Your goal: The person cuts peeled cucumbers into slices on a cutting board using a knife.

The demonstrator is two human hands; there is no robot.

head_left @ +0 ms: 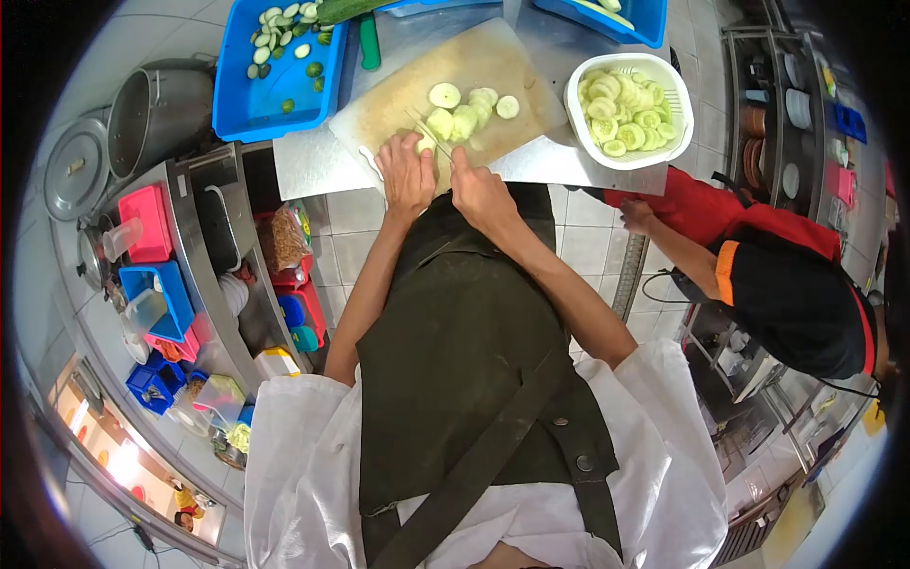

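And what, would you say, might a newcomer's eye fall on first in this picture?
Probably the cutting board at top centre, where the right hand grips a knife and the left hand steadies a cucumber. Next, the white basket of pale green slices to the right of the board. A person in black and red also stands out at far right.

The upper edge cuts off the left blue tray (229,104) and the right blue tray (650,30). The handle of the knife (432,135) is hidden inside the right hand (482,197). The left hand (408,178) covers partly 1 cucumber piece (426,144). 1 distant person (187,503) appears too small to tell.
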